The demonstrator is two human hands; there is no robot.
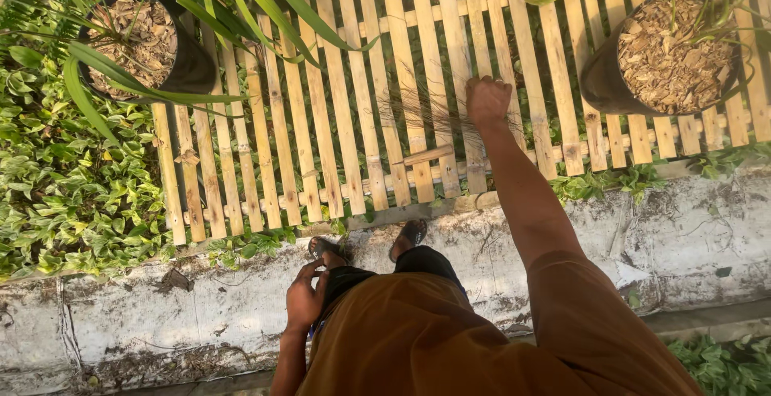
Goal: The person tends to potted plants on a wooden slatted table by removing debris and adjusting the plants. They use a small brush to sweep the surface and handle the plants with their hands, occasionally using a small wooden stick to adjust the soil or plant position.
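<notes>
My right hand (487,100) reaches out over a slatted bamboo rack (345,123) and is closed on a bundle of thin dark broom bristles (418,111) that fan out to the left across the slats. My left hand (306,293) rests against my dark trouser leg by my knee, fingers loosely bent, holding nothing. My sandalled feet (411,235) stand on a stained concrete kerb (161,316) at the rack's near edge.
A black pot of wood chips with long green leaves (148,42) stands at the rack's far left; another black pot (662,55) stands at the far right. Low leafy ground cover (64,187) lies left of the rack. A loose bamboo piece (426,155) lies on the slats.
</notes>
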